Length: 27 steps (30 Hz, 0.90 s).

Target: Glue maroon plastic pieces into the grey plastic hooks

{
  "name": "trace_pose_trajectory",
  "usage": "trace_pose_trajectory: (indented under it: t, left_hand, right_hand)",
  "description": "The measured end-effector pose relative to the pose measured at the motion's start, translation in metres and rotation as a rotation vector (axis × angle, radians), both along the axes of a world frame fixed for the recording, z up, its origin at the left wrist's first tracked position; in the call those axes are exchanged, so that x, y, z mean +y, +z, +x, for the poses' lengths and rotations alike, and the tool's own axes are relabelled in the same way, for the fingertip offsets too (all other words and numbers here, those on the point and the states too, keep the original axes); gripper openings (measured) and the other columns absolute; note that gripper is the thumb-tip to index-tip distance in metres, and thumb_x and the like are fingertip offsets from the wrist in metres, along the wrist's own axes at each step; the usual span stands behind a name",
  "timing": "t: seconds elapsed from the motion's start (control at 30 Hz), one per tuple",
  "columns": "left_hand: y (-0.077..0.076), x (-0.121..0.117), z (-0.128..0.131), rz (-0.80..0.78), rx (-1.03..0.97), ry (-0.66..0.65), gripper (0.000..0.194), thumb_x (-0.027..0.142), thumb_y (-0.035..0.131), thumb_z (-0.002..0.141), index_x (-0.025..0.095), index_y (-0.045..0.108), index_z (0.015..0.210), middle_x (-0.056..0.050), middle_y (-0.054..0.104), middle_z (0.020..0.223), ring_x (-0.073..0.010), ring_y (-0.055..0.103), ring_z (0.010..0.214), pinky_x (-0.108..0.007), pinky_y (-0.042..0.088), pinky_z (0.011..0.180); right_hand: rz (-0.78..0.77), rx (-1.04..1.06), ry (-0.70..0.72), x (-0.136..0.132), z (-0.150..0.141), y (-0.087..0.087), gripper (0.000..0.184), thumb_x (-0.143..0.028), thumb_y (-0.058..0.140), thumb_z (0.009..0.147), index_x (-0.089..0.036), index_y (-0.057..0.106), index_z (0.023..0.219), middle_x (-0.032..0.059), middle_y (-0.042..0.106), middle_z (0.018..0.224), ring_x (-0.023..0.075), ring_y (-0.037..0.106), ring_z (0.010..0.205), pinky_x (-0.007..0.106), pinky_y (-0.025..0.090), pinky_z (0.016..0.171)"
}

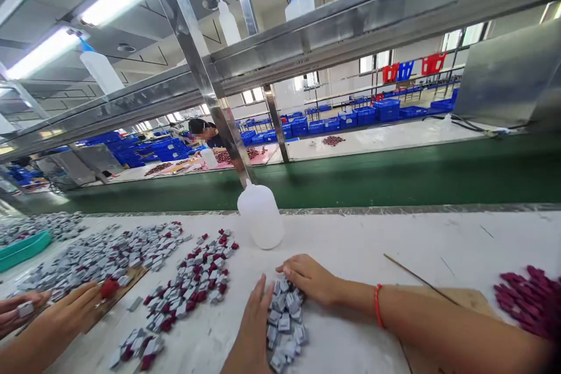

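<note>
A small heap of light grey plastic pieces (284, 322) lies on the white table between my hands. Along the heap's left side rests my left hand (252, 330), its fingers stretched out and the palm toward the pieces. My right hand (310, 277), with a red band at the wrist, reaches over from the right. Its fingers are extended and lightly curved around the far end of the heap. Neither hand visibly grips a single piece. Further left is a mixed pile of grey and dark red pieces (193, 280).
A white squeeze bottle (261, 216) stands beyond the heap. Dark red pieces (528, 301) and a thin stick (421, 279) lie right. At left are a co-worker's hands (76, 304), a large grey pile (100, 251) and a teal tray (26, 250). Behind runs a green conveyor belt (394, 178).
</note>
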<state>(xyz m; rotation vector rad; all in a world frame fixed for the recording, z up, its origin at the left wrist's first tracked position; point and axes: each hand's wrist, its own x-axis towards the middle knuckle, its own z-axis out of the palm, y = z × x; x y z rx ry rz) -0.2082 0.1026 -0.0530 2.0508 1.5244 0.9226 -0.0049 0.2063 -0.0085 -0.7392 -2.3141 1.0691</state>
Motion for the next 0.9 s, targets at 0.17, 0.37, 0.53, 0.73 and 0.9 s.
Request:
trace_pose_trajectory:
  t: [0.17,0.37,0.53,0.73,0.9]
  left_hand:
    - [0.015,0.004,0.025,0.070,0.071,-0.148,0.118,0.066,0.086,0.057,0.024,0.032,0.153,-0.024,0.033,0.157,-0.0480,0.027,0.146,-0.072,0.024,0.114]
    - [0.032,-0.002,0.052,0.120,0.118,-0.438,0.101,0.070,0.082,0.058,0.033,0.044,0.143,-0.013,0.054,0.139,-0.0381,0.048,0.132,-0.060,0.041,0.110]
    - [0.042,-0.009,0.059,0.158,0.184,-0.531,0.101,0.078,0.069,0.066,0.032,0.036,0.150,-0.015,0.049,0.146,-0.0375,0.045,0.136,-0.061,0.038,0.113]
    - [0.047,-0.028,0.073,0.420,0.403,-0.541,0.071,0.052,0.078,0.077,0.034,0.054,0.141,-0.004,0.064,0.137,-0.0349,0.049,0.134,-0.055,0.007,0.125]
    - [0.037,-0.040,0.093,0.522,0.395,-0.517,0.045,0.030,0.064,0.094,0.038,0.059,0.138,0.004,0.073,0.127,-0.0248,0.058,0.127,-0.034,0.022,0.122]
  right_hand:
    - [-0.174,-0.091,-0.231,-0.043,0.004,0.005,0.034,-0.040,0.050,0.103,-0.015,0.061,0.124,0.0124,0.047,0.145,0.0289,0.038,0.139,0.055,0.028,0.117]
    - [-0.466,-0.178,-0.369,-0.114,0.040,0.021,0.057,-0.038,0.041,0.104,-0.006,0.035,0.152,0.0213,0.017,0.161,0.0305,0.012,0.151,0.048,0.014,0.124]
    - [-0.556,-0.109,-0.439,-0.133,0.069,0.048,0.050,-0.035,0.045,0.102,-0.009,0.048,0.144,0.0191,0.019,0.161,0.0291,0.014,0.151,0.048,0.013,0.125]
    - [-0.171,0.211,-0.609,-0.150,0.166,0.092,0.027,-0.042,0.053,0.096,-0.028,0.066,0.115,0.0039,0.059,0.133,0.0237,0.052,0.130,0.039,0.048,0.106]
    - [0.565,-0.060,-0.993,-0.195,0.275,0.087,0.022,-0.042,0.057,0.098,-0.028,0.065,0.113,0.0038,0.069,0.108,0.0189,0.067,0.098,0.029,0.056,0.084]
